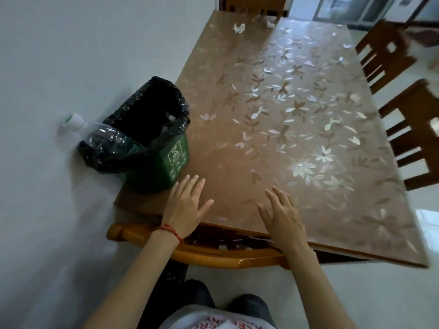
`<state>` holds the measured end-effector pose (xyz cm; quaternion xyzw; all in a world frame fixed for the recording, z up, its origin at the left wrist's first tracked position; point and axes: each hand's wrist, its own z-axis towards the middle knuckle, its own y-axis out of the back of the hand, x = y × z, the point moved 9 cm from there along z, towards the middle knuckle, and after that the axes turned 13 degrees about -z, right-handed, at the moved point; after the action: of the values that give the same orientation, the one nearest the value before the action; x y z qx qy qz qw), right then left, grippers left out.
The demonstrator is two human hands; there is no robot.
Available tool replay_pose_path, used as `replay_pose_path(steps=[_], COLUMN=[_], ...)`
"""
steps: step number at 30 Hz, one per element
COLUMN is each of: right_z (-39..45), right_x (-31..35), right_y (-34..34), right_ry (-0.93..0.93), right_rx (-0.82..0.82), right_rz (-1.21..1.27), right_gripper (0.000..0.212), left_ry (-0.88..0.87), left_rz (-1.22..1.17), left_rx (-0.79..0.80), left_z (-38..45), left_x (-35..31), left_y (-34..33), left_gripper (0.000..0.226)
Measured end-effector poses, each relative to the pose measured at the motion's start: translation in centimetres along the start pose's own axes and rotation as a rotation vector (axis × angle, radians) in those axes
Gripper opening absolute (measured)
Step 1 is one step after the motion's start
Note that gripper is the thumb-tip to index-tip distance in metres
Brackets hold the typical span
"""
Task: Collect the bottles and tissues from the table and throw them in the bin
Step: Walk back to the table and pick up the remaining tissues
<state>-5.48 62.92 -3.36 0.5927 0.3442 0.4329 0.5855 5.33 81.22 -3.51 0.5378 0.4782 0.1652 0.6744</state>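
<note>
both my hands lie spread flat, empty; the tissue point(238, 28) sits far across the surface point(237, 162), nearer my right hand point(282, 214).

A white recycling sign marks the green bin point(166, 167).

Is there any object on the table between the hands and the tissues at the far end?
Nothing visible. The table lies bare between the left hand, the right hand and the tissues. The bin stands off to the left.
</note>
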Motion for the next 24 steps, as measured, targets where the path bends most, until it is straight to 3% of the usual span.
replay_pose_path(steps=[6, 10, 16, 24], right_z=[-2.8, -5.4, -10.7, -20.4], right_x=[-8.3, -13.9, -21.4, -28.1], right_y=[1.8, 2.6, 4.1, 5.5], right_ry=[-0.14, -0.243, -0.459, -0.819], right_rx=[-0.08, -0.102, -0.142, -0.187], right_rz=[-0.037, -0.068, -0.092, -0.142], right_gripper=[0.041, 0.05, 0.044, 0.051], left_ry=[-0.159, -0.266, -0.45, -0.771], left_rz=[-0.008, 0.008, 0.071, 0.114], left_rx=[0.061, 0.136, 0.285, 0.403], left_z=[2.0, 3.0, 3.5, 1.4], left_x=[-8.5, -14.5, -23.1, -33.7], left_y=[-3.5, -6.9, -11.8, -17.5], left_gripper=[0.071, 0.06, 0.075, 0.069])
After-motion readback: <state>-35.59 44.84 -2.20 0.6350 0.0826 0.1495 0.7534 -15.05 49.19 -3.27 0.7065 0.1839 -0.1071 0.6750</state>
